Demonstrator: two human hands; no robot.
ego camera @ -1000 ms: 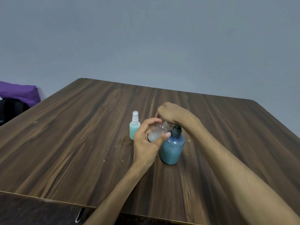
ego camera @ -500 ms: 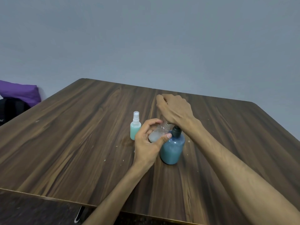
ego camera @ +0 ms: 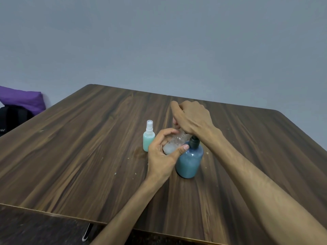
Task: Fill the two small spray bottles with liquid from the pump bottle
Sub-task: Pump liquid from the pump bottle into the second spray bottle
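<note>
A blue pump bottle with a dark collar stands on the wooden table. My left hand grips a small clear spray bottle, tilted, with a little pale liquid at its bottom, held against the pump bottle's neck. My right hand is above the pump, fingers curled downward; the pump head and what the fingers hold are hidden under it. A second small spray bottle, filled with mint-green liquid and capped in white, stands upright just left of my left hand.
Small crumbs or droplets speckle the table around the bottles. A purple cushion and a black bag lie off the table's left edge. A grey wall stands behind.
My right hand has risen above the pump bottle over the last second. My left hand and the clear bottle have barely moved.
</note>
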